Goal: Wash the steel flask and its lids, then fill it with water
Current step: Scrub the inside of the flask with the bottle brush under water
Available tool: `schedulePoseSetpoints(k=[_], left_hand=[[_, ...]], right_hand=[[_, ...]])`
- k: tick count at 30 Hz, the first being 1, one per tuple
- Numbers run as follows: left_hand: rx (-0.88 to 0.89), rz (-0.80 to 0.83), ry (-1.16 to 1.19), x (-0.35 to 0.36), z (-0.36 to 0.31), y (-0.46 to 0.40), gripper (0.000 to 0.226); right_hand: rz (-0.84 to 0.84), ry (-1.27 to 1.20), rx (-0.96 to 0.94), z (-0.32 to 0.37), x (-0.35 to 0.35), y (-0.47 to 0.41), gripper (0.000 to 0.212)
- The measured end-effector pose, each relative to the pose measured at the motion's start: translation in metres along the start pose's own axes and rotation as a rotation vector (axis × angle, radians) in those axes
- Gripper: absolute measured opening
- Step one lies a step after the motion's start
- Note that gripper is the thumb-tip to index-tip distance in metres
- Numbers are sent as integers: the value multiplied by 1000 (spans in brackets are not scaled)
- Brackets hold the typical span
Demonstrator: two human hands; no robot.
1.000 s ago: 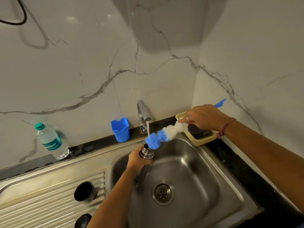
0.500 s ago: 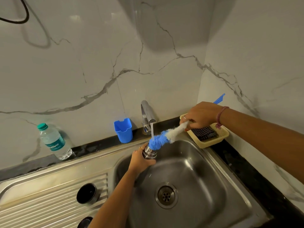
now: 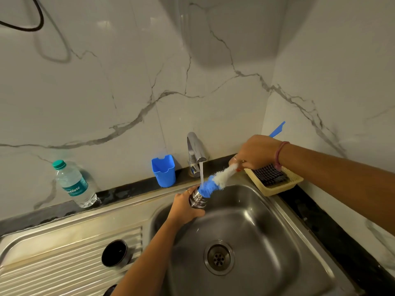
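My left hand [image 3: 183, 207] grips the steel flask [image 3: 198, 199] over the back left of the sink basin [image 3: 267, 242]; only the flask's neck shows above my fingers. A blue and white bottle brush [image 3: 215, 181] has its blue tip in the flask's mouth. My right hand [image 3: 255, 152] holds the brush by its handle, whose blue end sticks out behind the wrist. Water runs from the tap [image 3: 195, 151] onto the flask's mouth. One dark lid [image 3: 115, 253] stands open side up on the ribbed drainboard [image 3: 53, 263]. A second lid [image 3: 110, 290] peeks in at the bottom edge.
A blue plastic cup [image 3: 163, 170] stands left of the tap. A plastic water bottle [image 3: 72, 184] leans against the marble wall at the left. A beige basket [image 3: 275, 182] with a dark checked cloth sits at the sink's back right corner, on the black counter.
The brush's blue tip has gone down into the flask's mouth as my right hand pushed it left. The view has shifted a little; the left hand keeps its hold.
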State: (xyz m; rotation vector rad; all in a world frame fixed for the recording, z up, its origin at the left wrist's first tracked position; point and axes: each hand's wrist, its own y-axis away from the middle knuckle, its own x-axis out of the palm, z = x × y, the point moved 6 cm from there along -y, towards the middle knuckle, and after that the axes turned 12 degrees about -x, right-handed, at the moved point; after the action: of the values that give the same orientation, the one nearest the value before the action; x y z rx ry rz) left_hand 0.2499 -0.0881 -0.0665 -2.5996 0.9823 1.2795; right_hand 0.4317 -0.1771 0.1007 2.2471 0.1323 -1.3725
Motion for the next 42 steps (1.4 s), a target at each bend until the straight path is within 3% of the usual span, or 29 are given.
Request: schedulePoseSetpoints(k=[3, 6, 10, 12, 14, 17, 21, 25, 28, 33, 36, 38, 42], left_hand=[[-1, 0, 4, -4, 0, 0, 77], [-1, 9, -25, -7, -1, 2, 72], [28, 13, -44, -3, -5, 5, 76], [55, 17, -20, -1, -14, 5, 77], [54, 22, -13, -1, -21, 2, 73], [44, 11, -36, -5, -20, -2, 70], [15, 15, -34, -10, -14, -3, 74], [12, 17, -30, -9, -9, -3, 80], [7, 18, -42, -5, -9, -1, 77], [-10, -24, -34, 7, -9, 2, 77], [-18, -41, -5, 9, -10, 3, 75], [-31, -48, 13, 9, -9, 3, 75], [-67, -48, 28, 0, -5, 1, 69]], right_hand=[[-108, 270, -112, 11, 3, -4, 37], [-139, 324, -189, 13, 7, -6, 44], [-16, -41, -60, 9, 6, -16, 35], [92, -263, 13, 14, 14, -29, 41], [151, -331, 37, 20, 18, -42, 44], [135, -226, 50, 25, 13, -51, 42], [-44, 194, -110, 36, 2, -53, 30], [-78, 257, -213, 39, 8, -57, 32], [8, 81, -133, 32, 15, -63, 35], [285, -564, 57, 22, 30, -76, 44], [319, -692, 99, 21, 29, -78, 40], [304, -577, 72, 23, 23, -79, 41], [47, 228, -169, 41, 1, -76, 27]])
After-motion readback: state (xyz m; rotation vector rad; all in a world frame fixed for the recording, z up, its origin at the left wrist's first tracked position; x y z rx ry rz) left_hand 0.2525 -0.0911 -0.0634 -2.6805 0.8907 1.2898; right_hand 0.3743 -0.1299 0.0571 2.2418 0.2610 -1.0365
